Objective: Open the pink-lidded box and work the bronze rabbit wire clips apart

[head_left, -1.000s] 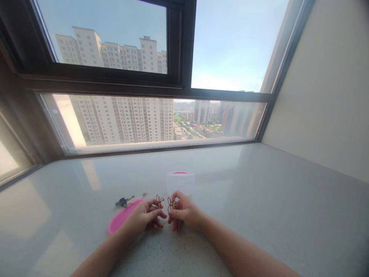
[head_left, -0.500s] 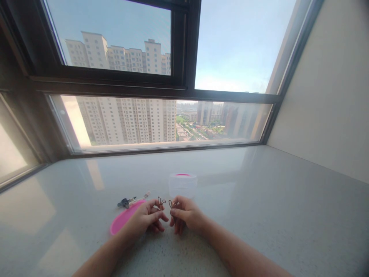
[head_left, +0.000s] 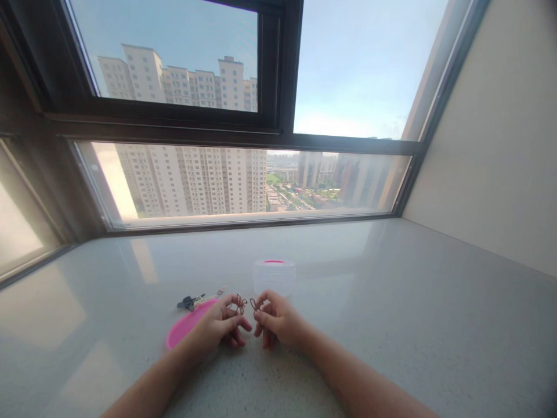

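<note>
Pinched in my left hand is a thin brown looped cord, its loops standing up like a small bow. My right hand pinches a similar brown looped cord between thumb and forefinger. The two cords face each other with a narrow gap. Whether they join lower down I cannot tell. Partly behind my left hand and wrist lies a pink oval tray or lid. Behind my right hand stands a clear plastic box with a pink strip on top.
Beyond the pink piece lie a small black clip-like item and a pale thin item, too small to make out. The pale speckled countertop runs back to a dark window frame. A white wall borders the right side.
Both hands have shifted slightly, and the brown loops are a little closer together and turned more upright. The view has moved a touch. Both grips stay closed.
</note>
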{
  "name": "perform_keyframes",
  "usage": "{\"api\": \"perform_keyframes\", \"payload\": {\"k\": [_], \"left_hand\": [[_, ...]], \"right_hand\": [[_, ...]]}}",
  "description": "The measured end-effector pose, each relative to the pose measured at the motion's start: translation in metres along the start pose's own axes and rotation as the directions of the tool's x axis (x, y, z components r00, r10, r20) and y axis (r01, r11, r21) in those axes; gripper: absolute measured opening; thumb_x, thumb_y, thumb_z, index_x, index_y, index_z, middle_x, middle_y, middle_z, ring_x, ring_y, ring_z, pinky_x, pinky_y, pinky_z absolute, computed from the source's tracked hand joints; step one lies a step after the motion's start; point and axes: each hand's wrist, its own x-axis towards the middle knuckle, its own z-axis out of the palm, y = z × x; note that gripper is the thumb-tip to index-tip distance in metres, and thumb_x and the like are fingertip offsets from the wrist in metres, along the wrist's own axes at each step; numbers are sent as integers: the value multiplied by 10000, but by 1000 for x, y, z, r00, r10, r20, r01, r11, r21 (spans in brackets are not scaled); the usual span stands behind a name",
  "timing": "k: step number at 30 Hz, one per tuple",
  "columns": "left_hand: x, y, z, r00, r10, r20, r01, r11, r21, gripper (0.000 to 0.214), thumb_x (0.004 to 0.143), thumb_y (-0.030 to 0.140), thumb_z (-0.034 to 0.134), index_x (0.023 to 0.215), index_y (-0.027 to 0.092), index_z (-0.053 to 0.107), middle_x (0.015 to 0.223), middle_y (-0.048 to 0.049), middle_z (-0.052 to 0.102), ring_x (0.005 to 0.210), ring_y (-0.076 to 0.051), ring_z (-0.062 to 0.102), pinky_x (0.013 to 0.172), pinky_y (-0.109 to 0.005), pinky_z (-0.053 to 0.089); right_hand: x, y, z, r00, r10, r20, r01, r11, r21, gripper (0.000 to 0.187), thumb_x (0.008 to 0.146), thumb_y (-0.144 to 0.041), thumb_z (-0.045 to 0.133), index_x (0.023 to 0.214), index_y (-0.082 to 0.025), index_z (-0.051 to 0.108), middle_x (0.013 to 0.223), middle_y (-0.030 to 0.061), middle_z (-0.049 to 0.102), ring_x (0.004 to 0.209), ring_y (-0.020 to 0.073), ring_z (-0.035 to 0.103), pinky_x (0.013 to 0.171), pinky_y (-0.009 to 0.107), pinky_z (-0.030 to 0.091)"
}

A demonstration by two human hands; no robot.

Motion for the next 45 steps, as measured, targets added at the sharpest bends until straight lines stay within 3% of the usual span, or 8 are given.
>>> {"api": "perform_keyframes", "payload": {"k": [24, 45], "left_hand": [[1, -2, 1, 999, -3, 33, 3, 1000, -9, 296, 754, 337, 635, 853, 211, 386, 714, -22, 721, 493, -138, 650, 443, -204, 454], [-1, -1, 1, 1000, 2, 28, -2, 1000, 10, 289, 751, 361, 632, 885, 216, 421, 745, -19, 728, 541, -162, 666, 480, -231, 478]], "right_hand": [[3, 7, -4, 999, -7, 43, 4, 998, 59, 499, 682, -495, 681, 889, -224, 318, 618, -25, 661, 330, 112, 531, 304, 177, 392], [0, 2, -3, 1000, 20, 24, -20, 1000, 24, 534, 668, -533, 669, 909, -230, 301, 617, -35, 655, 348, 118, 531, 351, 197, 391]]}}
